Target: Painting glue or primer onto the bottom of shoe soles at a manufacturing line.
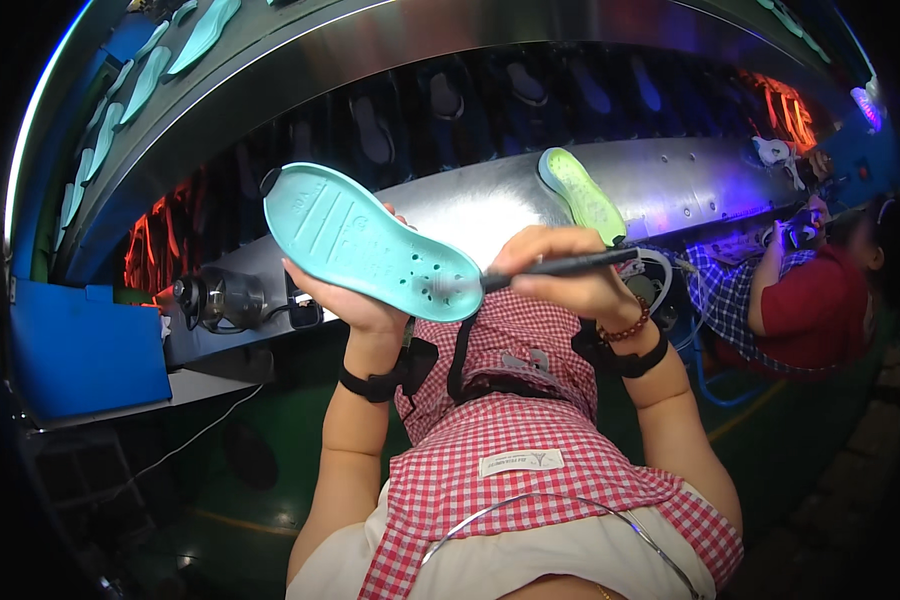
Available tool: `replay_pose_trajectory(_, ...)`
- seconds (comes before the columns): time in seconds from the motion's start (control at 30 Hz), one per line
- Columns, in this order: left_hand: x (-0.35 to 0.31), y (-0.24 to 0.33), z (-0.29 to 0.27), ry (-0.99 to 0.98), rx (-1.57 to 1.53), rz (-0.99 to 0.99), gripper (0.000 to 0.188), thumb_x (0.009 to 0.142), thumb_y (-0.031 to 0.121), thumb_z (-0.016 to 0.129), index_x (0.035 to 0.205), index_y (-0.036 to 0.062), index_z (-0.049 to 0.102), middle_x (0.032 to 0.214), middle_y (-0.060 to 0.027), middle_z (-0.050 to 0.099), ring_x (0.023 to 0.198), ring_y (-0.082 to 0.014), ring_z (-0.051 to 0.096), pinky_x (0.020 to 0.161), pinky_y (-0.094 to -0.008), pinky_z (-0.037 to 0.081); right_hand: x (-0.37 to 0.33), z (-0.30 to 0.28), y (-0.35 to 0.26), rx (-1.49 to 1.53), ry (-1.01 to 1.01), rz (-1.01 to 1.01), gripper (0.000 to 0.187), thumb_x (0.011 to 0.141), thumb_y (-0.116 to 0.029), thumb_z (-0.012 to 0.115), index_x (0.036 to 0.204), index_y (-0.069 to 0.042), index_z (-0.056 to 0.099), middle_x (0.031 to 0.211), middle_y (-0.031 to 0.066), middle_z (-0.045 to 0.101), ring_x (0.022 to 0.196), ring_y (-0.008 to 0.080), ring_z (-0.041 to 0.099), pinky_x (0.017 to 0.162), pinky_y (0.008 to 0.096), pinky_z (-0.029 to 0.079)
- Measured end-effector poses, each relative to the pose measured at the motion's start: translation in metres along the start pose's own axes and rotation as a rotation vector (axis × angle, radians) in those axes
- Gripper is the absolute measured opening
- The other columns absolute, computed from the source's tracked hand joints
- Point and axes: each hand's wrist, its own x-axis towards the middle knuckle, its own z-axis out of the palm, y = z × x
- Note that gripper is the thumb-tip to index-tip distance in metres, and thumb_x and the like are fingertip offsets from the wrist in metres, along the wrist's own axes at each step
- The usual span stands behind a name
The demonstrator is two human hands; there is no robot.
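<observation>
My left hand (355,300) holds a turquoise shoe sole (370,240) from below and behind, tilted with its inner face up. Ridged lines cross one end of the sole, and small holes dot the end near my right hand. In my right hand (560,265) is a brush with a long black handle (580,262), gripped between thumb and fingers. Its blurred tip lies over the holed end of the sole; whether it touches cannot be told. A pale tube (660,275) curves near the handle's far end.
On the metal bench beyond my hands lies a yellow-green sole (580,195). A glass-and-black pot (220,300) stands at left, near a blue box (90,350). Turquoise soles lie on an upper belt (130,140); more soles sit in the dark channel below. Another person (810,300) sits at right.
</observation>
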Motion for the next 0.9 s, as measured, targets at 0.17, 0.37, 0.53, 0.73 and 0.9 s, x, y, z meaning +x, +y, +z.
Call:
replay_pose_trajectory(0.17,-0.001,0.005,0.009,-0.047,0.037,0.055,0.082,0.08,0.069,0.011,0.123,0.0068,0.042,0.097,-0.0204,0.057,0.08,-0.0288,0.058,0.072,-0.0405,0.049,0.001,-0.004,0.008,-0.191,-0.255,-0.246,0.02,0.073,0.001,0.066,0.092,0.0,0.064,0.096,0.0133,0.063,0.089,0.0177,0.06,0.08,0.0286,0.049)
replay_pose_trajectory(0.37,0.002,0.008,0.025,0.039,0.079,0.035,0.077,0.083,0.065,0.021,0.129,0.0055,0.037,0.116,-0.0236,0.05,0.098,-0.0342,0.054,0.085,-0.0465,0.044,-0.003,-0.003,0.023,0.314,0.017,0.074,0.017,0.076,-0.001,0.063,0.093,0.002,0.061,0.097,0.0155,0.062,0.09,0.0203,0.061,0.082,0.0307,0.05)
replay_pose_trajectory(0.53,-0.029,-0.016,0.033,-0.257,-0.459,-0.274,0.063,0.088,0.051,0.032,0.132,0.006,0.033,0.125,-0.0205,0.044,0.11,-0.0344,0.048,0.089,-0.046,0.043,0.0,0.022,0.019,0.692,0.133,0.171,0.017,0.08,-0.002,0.059,0.096,0.003,0.057,0.096,0.0167,0.062,0.088,0.0213,0.062,0.082,0.0359,0.051)
replay_pose_trajectory(0.73,-0.017,0.002,-0.002,-0.357,-0.02,-0.459,0.054,0.089,0.043,0.035,0.124,0.0031,0.041,0.11,-0.0206,0.053,0.088,-0.0315,0.059,0.077,-0.0414,0.05,-0.002,0.002,-0.012,0.185,-0.17,0.164,0.017,0.076,-0.003,0.065,0.092,0.001,0.065,0.084,0.0088,0.065,0.074,0.01,0.06,0.068,0.0209,0.048)
replay_pose_trajectory(0.9,-0.009,0.012,0.013,-0.342,0.24,-0.604,0.049,0.089,0.034,0.039,0.123,-0.0013,0.041,0.102,-0.0164,0.058,0.086,-0.0213,0.062,0.077,-0.0334,0.051,0.006,0.001,-0.006,-0.149,-0.318,-0.099,0.02,0.072,-0.004,0.068,0.092,-0.001,0.065,0.086,0.0101,0.066,0.076,0.0164,0.064,0.068,0.0255,0.049)
